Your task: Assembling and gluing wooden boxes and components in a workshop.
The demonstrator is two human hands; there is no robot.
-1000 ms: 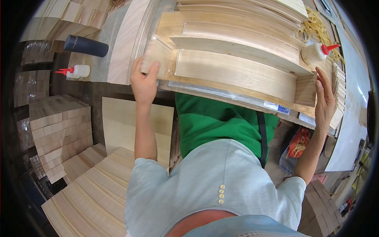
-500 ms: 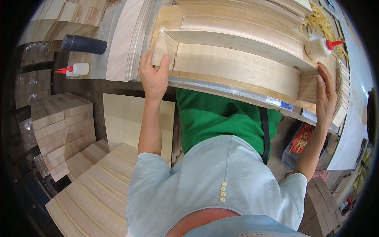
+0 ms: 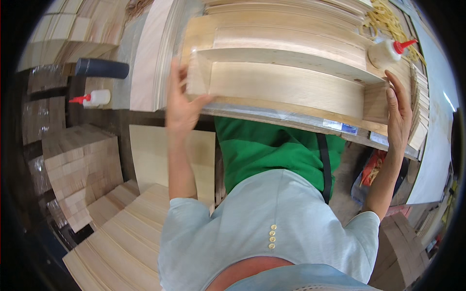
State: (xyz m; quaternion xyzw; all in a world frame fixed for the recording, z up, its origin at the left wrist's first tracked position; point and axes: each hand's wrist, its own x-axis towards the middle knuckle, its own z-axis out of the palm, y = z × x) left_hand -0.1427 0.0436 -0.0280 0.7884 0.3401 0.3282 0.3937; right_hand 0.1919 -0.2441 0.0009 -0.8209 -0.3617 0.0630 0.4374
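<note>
A long, shallow box of pale wood [image 3: 286, 83] lies on the workbench in front of me, with a long back board and a short end board at each side. At its left end my left hand [image 3: 182, 109] is blurred, fingers apart and thumb reaching toward the near corner; it appears to hold nothing. My right hand [image 3: 399, 109] grips the right end board [image 3: 375, 102], thumb on its edge and fingers stretched toward the far corner. Just beyond that hand a white squeeze bottle with a red nozzle [image 3: 386, 53] leans on the bench.
Thin wooden boards [image 3: 291, 14] are stacked behind the box, and more panels [image 3: 151, 58] at left. Yellow bands [image 3: 391, 24] lie far right. A dark cylinder [image 3: 102, 68] and another red-nozzled bottle [image 3: 98, 98] are left. Wood stacks [image 3: 82, 169] stand beside me.
My left hand has come off the left end board and swung slightly down and left, fingers spreading. My right hand stays at the right end. The view has shifted slightly.
</note>
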